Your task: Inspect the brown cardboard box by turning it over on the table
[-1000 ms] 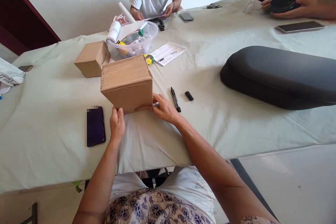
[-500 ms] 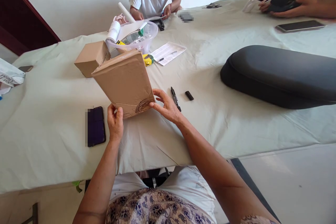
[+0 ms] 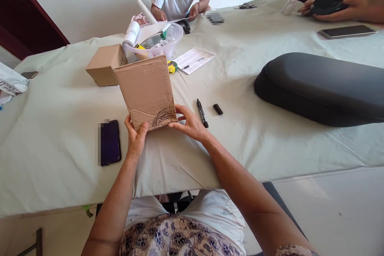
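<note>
A brown cardboard box [image 3: 146, 90] stands tipped up on the table's pale cloth [image 3: 240, 88], one scribbled face turned toward me. My left hand [image 3: 135, 139] grips its lower left corner, thumb on the face. My right hand [image 3: 188, 123] holds the lower right corner, fingers curled round the edge. A black marker [image 3: 202, 113] and its cap [image 3: 217, 109] lie just right of my right hand.
A dark phone [image 3: 109, 142] lies left of my left hand. Behind the box are a smaller cardboard box [image 3: 103, 65], a clear bowl [image 3: 168, 46] of items and a paper sheet [image 3: 194, 60]. A black case [image 3: 321, 86] lies at right. Other people sit at the far side and the right corner.
The box lay flat on the table a second ago; both hands have tipped it up onto its near edge, so its underside with a scribble faces me.
</note>
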`<state>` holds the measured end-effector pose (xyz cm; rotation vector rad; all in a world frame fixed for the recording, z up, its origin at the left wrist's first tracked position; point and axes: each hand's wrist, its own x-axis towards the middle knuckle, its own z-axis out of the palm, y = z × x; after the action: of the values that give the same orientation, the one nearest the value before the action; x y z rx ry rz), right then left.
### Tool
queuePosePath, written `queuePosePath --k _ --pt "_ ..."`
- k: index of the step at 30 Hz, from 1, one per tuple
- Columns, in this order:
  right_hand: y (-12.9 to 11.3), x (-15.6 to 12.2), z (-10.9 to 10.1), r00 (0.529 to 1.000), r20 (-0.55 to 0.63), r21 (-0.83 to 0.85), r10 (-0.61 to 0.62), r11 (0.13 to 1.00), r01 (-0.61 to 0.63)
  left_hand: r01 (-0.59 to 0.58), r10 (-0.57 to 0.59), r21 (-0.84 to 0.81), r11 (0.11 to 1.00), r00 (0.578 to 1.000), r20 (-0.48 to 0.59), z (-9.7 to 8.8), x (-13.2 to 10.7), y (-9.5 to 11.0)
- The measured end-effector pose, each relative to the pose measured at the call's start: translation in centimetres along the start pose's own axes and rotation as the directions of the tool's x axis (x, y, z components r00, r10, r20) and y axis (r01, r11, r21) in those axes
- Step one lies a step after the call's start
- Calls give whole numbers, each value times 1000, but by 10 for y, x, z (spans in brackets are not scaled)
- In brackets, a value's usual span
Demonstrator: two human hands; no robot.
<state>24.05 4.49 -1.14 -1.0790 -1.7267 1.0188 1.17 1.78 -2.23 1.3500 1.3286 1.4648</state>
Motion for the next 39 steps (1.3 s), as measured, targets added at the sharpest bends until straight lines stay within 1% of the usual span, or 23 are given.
queuePosePath --k 2,7,10,14,18,21,23,30,35,39 --pt "2 0 4 1000 -16 -40 10 999 -11 6 -6 15 1000 1000 0 1 -1 0" --pt "5 -1 23 983 -179 -99 32 994 -50 -6 4 87 996 1000 21 3 -4 0" --pt "3 -2 28 974 -221 -91 47 993 -69 -33 31 98 995 999 15 5 -4 -1" --pt "-2 -2 26 974 -201 -42 107 992 -118 -44 44 98 994 999 -3 6 -4 -1" --pt "-7 -3 22 979 -150 76 138 989 -127 -32 33 109 993 999 0 7 -6 1" --pt "-8 -3 21 974 -165 171 152 978 -124 -39 38 112 993 999 3 7 -7 2" --pt "-6 -2 23 968 -188 195 165 972 -128 -39 38 119 992 999 10 7 -7 2" --pt "-2 0 29 951 -257 109 174 983 -150 -44 44 130 991 999 1 9 -6 3" --pt "-3 -1 27 962 -212 145 175 979 -146 -40 40 129 991 999 7 8 -7 3" --pt "-3 -1 29 953 -231 94 194 980 -177 -48 49 142 989 999 -2 8 -7 3"
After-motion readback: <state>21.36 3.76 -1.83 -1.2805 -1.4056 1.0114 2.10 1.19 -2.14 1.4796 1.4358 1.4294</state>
